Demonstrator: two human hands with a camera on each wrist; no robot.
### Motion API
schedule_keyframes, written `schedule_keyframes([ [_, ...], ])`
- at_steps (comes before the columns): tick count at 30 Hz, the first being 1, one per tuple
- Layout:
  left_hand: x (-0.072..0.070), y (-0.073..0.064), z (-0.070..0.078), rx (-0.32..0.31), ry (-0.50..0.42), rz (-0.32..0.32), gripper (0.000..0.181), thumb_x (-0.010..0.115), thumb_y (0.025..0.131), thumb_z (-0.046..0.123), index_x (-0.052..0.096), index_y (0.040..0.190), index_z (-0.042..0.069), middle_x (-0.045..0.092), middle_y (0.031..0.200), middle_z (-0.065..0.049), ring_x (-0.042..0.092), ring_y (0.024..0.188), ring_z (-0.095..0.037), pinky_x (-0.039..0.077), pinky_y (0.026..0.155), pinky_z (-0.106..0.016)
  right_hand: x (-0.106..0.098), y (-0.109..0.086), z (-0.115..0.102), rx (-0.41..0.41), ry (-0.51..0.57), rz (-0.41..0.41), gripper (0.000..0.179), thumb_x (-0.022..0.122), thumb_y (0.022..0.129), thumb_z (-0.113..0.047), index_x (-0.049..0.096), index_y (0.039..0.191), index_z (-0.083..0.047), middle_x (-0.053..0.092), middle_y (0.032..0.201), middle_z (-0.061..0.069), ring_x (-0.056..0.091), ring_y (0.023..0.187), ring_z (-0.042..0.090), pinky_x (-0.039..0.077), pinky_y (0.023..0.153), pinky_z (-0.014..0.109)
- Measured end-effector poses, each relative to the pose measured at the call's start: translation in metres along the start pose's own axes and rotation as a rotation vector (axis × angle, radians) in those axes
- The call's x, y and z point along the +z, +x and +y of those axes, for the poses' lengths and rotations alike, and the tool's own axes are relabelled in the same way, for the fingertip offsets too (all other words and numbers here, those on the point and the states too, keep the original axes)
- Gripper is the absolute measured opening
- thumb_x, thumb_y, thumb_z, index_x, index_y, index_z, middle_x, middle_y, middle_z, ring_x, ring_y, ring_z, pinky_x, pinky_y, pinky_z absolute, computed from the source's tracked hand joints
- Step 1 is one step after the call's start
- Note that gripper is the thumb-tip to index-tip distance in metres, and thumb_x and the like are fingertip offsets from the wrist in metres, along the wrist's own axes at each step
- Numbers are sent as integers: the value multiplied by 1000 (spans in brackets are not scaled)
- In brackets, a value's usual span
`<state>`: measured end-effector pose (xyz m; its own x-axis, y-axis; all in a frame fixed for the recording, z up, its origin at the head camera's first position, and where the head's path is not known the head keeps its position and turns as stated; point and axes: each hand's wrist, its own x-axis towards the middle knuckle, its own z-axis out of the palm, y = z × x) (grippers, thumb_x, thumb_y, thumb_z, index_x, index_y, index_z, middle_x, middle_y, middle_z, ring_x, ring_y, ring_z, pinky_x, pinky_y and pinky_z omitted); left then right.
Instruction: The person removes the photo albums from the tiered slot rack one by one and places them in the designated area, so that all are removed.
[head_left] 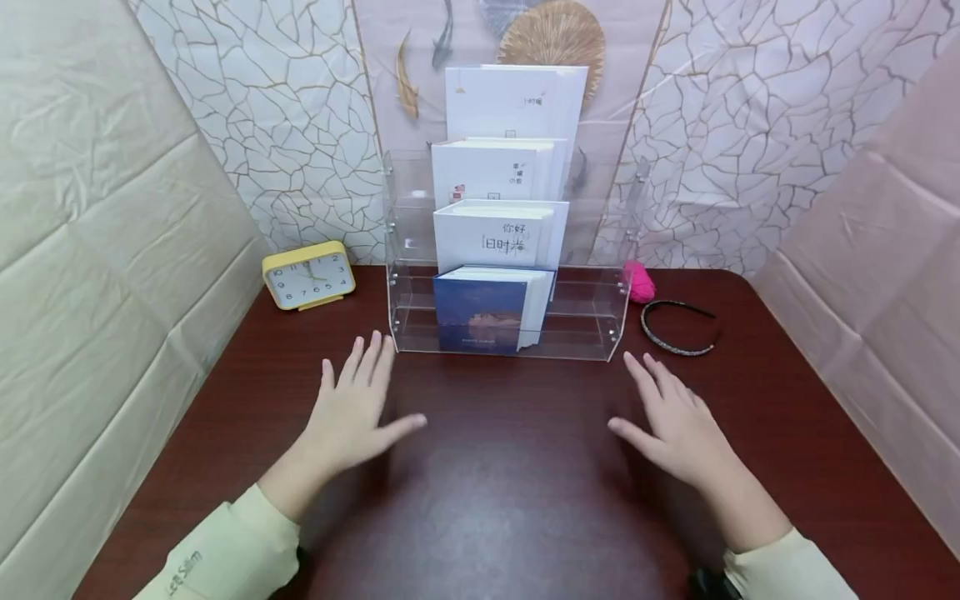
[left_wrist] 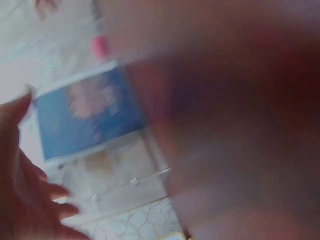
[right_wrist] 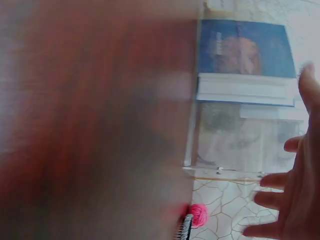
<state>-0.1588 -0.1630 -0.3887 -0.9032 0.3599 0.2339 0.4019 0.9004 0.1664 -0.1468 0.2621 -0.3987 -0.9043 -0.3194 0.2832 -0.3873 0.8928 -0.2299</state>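
My left hand [head_left: 348,412] is spread over the table, palm down, near the front left corner of a clear acrylic rack [head_left: 577,333]. Its fingers are straight and hold nothing. On the other side my right hand [head_left: 678,425] is held out likewise, fingertips close to the rack's front right corner. Between them, in the rack's lowest tier, stands a blue album [head_left: 480,310] with a rock picture on its cover. Three white albums rise in steps behind it: a front one [head_left: 491,237], a middle one [head_left: 483,171] and a tall rear one [head_left: 510,96].
A yellow alarm clock [head_left: 309,275] stands left of the rack. To the right lie a pink yarn ball [head_left: 640,282] and a dark headband [head_left: 678,350]. Cloth-covered walls [head_left: 862,242] enclose the dark red table [head_left: 480,483] at the sides and back.
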Motion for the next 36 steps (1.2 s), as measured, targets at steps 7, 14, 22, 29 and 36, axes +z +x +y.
schedule_keyframes([
  [7, -20, 44, -26, -175, -595, 66, 88, 58, 89, 45, 11, 148, -1, 18, 152, -19, 16, 138, -32, 16, 109, -49, -3, 29, 1, 33, 351, 44, 64, 60, 91, -30, 31, 140, -1, 47, 131, 22, 40, 123, 37, 32, 96, 56],
  [14, -28, 112, -50, -276, -881, 195, 65, 52, 96, 25, 21, 142, -7, 30, 144, -26, 29, 131, -39, 23, 108, -43, 4, 75, -2, 27, 491, 174, 44, 64, 89, -21, 47, 124, 0, 61, 113, 18, 57, 102, 30, 46, 83, 46],
  [22, -14, 162, -60, -421, -990, 120, 65, 49, 95, 15, 15, 144, -10, 27, 145, -29, 25, 135, -33, 22, 109, -38, 27, 125, -6, 96, 655, 212, 42, 64, 89, -24, 51, 118, 2, 62, 110, 20, 59, 101, 29, 46, 87, 44],
  [29, 2, 173, -60, -487, -1097, 111, 60, 46, 94, 9, 19, 143, -10, 29, 145, -27, 28, 134, -31, 24, 108, -37, 41, 145, -17, 161, 728, 219, 48, 73, 82, -27, 52, 114, 2, 65, 103, 17, 63, 94, 29, 49, 82, 43],
  [36, 18, 181, -61, -452, -1099, 179, 48, 39, 94, 8, 35, 141, -3, 38, 142, -20, 34, 129, -30, 26, 106, -39, 54, 157, -29, 156, 737, 276, 47, 81, 72, -24, 55, 104, -1, 65, 96, 16, 64, 89, 32, 50, 79, 44],
])
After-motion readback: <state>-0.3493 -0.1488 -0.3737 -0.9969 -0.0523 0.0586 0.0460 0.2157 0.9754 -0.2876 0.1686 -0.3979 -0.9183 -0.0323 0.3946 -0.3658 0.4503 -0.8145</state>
